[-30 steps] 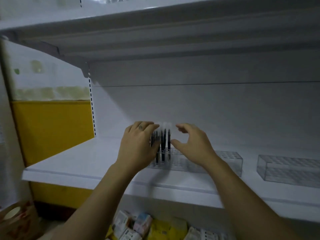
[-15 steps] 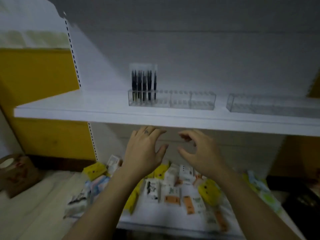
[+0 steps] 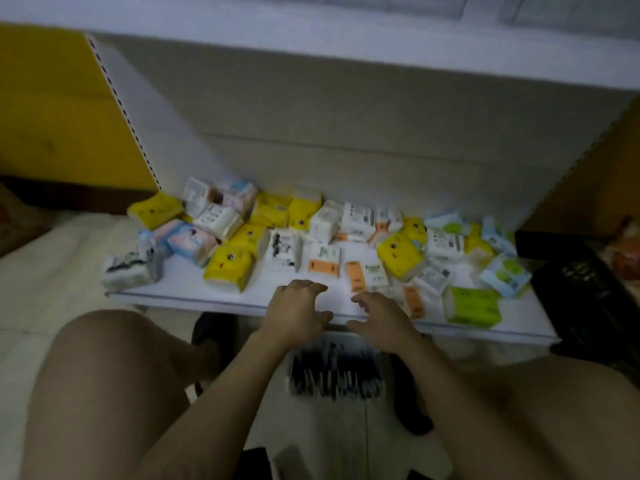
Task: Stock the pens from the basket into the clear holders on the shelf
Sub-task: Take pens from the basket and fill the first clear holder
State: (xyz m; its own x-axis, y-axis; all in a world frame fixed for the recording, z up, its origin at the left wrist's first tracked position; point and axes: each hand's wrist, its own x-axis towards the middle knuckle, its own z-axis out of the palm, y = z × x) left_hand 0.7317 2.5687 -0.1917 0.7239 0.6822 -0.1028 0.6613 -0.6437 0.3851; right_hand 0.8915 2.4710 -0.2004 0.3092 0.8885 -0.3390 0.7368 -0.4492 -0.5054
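Floor tiles (image 3: 41, 282) pale, with bare knees low in the view. Between the knees sit the pens (image 3: 336, 375), a blurred dark bundle; their container is too smeared to make out. Above them, left hand (image 3: 298, 310) and right hand (image 3: 381, 317) hover side by side over the lower shelf's (image 3: 194, 292) front edge, fingers loosely spread, grasping nothing. Tissue packs (image 3: 228, 268) are scattered across that shelf to its back. Black crate (image 3: 581, 289) stands at its right end. Upper shelf (image 3: 311, 39) is farthest, with clear holders (image 3: 415, 3) faint on top.
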